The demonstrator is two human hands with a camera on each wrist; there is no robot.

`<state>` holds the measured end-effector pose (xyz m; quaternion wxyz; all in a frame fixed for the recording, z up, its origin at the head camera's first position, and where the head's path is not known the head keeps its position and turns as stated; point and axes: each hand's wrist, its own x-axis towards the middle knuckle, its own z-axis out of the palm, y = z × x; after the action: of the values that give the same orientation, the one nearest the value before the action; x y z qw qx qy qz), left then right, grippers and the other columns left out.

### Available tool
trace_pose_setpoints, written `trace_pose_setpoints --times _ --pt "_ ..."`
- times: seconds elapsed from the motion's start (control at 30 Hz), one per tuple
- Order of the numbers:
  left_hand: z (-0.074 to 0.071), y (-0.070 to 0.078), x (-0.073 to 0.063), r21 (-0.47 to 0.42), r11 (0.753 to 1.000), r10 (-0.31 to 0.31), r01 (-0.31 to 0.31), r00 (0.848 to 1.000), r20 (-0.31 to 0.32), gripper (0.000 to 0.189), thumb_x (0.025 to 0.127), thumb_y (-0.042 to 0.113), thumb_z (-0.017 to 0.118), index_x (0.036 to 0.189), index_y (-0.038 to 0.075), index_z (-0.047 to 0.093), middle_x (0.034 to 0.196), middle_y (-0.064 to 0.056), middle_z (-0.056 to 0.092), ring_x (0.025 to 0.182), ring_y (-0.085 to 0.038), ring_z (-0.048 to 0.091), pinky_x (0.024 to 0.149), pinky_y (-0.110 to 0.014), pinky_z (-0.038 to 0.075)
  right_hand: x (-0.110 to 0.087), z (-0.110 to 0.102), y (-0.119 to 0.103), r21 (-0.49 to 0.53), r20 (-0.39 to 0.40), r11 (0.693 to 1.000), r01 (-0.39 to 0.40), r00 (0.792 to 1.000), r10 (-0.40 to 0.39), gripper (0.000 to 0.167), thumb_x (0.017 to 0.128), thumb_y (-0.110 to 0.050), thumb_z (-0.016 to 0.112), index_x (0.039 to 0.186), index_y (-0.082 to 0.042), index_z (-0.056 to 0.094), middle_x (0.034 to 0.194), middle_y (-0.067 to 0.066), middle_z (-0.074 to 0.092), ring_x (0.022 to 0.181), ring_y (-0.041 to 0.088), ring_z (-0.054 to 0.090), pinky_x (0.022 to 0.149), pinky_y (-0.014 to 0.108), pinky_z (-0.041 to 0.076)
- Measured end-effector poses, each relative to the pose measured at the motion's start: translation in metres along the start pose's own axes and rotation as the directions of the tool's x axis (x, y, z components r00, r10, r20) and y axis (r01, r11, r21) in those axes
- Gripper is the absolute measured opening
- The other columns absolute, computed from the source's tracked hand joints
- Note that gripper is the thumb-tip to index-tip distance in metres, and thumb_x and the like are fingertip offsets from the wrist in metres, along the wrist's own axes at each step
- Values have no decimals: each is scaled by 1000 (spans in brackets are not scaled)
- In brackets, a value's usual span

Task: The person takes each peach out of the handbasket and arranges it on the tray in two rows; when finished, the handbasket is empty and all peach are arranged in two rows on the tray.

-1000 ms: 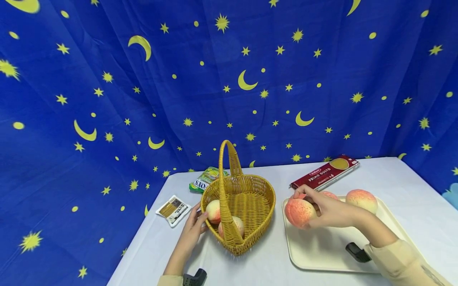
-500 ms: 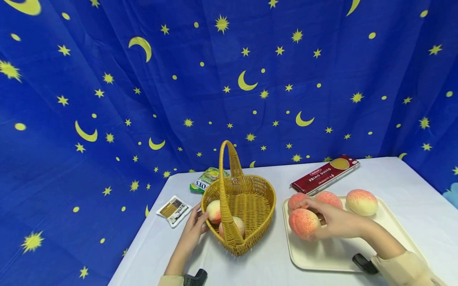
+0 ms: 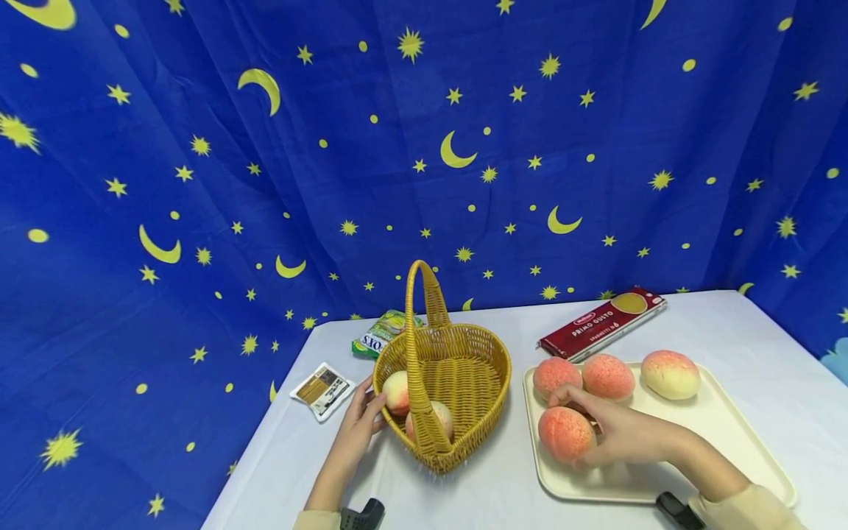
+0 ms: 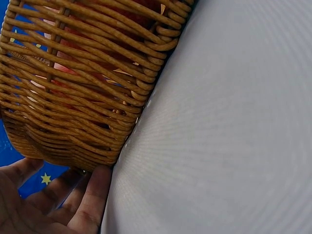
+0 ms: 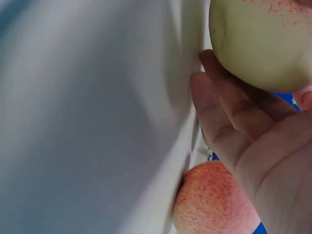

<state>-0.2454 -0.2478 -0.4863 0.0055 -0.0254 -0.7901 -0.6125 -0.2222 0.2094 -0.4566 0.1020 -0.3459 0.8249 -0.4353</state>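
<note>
My left hand (image 3: 361,423) rests against the left side of a heart-shaped wicker basket (image 3: 490,427), its fingers (image 4: 92,195) touching the weave low down in the left wrist view. Inside the basket lie two peaches, one pale and red (image 3: 396,391) by the rim, the other (image 3: 440,421) partly behind the handle. My right hand (image 3: 626,434) holds a red peach (image 3: 567,434) at the front left of a cream tray (image 3: 669,478), thumb and fingers around its right side. Behind it on the tray sit three more peaches: red (image 3: 556,375), red (image 3: 608,377) and yellow-red (image 3: 670,374).
A dark red spaghetti box (image 3: 603,324) lies behind the tray. Left of the basket is a small white packet (image 3: 322,390), and a green bag (image 3: 384,333) lies partly behind the basket. A blue star-patterned curtain (image 3: 503,191) hangs behind the white table (image 3: 477,493).
My right hand has lowered the peach toward the front of the tray and moved slightly right, uncovering the two red peaches behind. The left hand and basket stay in place.
</note>
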Motion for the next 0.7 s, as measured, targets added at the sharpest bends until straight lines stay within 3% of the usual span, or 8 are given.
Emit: trace_pose_setpoints --times 0.43,0.7 --pt "1 1 0 -4 1000 3 -3 1000 7 61 114 34 52 167 9 33 161 -32 45 138 -44 60 106 -44 63 -2 2 1 -36 0 999 -4 1000 4 69 80 -24 92 136 -25 52 133 3 63 120 2 59 100 21 55" --pt "1 1 0 15 1000 -5 5 1000 -4 61 115 35 51 167 8 32 161 -33 45 138 -45 59 106 -45 63 -3 1 -5 -57 15 994 -90 996 91 75 76 -30 95 137 -24 53 134 2 63 119 6 60 96 21 56"
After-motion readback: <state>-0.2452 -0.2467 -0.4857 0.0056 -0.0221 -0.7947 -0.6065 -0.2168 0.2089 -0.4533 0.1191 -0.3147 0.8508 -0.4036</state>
